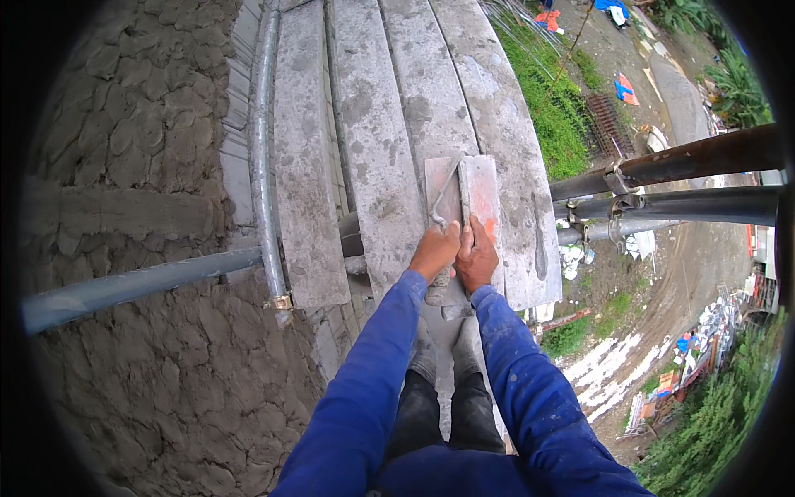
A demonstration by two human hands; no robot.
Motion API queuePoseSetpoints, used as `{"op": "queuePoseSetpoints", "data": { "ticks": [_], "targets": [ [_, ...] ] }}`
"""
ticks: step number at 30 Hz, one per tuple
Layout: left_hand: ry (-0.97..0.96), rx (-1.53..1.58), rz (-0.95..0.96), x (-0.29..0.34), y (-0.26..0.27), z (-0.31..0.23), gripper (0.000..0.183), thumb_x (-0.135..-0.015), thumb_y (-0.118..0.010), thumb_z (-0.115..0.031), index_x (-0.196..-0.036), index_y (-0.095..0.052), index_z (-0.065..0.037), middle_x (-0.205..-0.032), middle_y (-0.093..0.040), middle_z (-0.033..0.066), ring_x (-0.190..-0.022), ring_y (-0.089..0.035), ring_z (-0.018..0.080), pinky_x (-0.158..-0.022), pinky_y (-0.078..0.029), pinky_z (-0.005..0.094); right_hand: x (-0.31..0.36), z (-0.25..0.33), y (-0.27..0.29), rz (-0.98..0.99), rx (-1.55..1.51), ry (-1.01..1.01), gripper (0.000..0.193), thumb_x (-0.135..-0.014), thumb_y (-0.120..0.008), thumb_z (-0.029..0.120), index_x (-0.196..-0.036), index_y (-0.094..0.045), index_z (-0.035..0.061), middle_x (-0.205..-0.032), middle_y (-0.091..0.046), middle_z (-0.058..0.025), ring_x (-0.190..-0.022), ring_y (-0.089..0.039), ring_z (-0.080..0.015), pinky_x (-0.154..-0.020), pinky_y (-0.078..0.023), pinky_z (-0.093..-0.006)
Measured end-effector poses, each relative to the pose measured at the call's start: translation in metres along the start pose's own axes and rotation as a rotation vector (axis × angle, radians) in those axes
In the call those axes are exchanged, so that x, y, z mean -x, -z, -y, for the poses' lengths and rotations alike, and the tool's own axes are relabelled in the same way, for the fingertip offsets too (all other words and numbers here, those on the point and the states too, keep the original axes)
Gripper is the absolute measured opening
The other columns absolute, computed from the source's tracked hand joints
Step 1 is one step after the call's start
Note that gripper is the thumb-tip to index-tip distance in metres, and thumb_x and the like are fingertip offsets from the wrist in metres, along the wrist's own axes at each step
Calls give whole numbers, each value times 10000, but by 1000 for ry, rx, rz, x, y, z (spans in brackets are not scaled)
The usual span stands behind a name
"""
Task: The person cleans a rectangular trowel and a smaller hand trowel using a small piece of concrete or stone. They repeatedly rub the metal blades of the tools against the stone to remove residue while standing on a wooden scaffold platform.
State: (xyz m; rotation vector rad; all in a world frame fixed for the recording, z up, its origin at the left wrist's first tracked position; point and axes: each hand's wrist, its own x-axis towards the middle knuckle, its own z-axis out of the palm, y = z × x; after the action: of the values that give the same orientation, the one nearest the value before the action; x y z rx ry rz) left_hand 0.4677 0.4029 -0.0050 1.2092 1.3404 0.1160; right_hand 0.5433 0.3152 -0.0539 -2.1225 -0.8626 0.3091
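Observation:
Both my hands are closed together in front of my body, above the scaffold planks. My left hand [436,251] is wrapped round the handle of a trowel [441,186], whose bent metal shank runs up along its flat grey blade. Against it, my right hand [478,258] grips a long flat float [482,186], grey with worn reddish patches. The two tools lie side by side, pointing away from me. Fingers hide most of the trowel's handle and the float's lower part.
Rough grey mortar covers the wall [157,364] at left. A metal pipe [264,149] runs beside the weathered planks [364,108], and another pipe [149,286] meets the wall. Clamped scaffold pipes [687,201] cross at right, with ground far below beyond the planks' edge.

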Motion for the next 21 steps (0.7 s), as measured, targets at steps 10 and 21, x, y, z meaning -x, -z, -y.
{"op": "queuePoseSetpoints", "data": {
  "ticks": [10, 21],
  "targets": [
    [-57, -202, 11, -26, 16, 0, 673, -977, -477, -438, -1108, -600, 210, -1145, -603, 444, -1125, -629, 506, -977, -493, 518, -2, 2, -5, -29, 12, 15, 352, -999, -576, 286, -1287, -674, 110, -1159, -722, -163, -1010, -702, -349, -871, -549, -418],
    [17, -263, 25, -24, 10, 2, 688, -970, -467, -447, -1202, -584, 190, -1245, -569, 435, -1232, -570, 499, -1068, -436, 486, -6, -4, -4, -57, 9, 17, 343, -991, -583, 277, -1274, -679, 110, -1139, -727, -168, -1016, -701, -359, -869, -550, -419]
  ]
}}
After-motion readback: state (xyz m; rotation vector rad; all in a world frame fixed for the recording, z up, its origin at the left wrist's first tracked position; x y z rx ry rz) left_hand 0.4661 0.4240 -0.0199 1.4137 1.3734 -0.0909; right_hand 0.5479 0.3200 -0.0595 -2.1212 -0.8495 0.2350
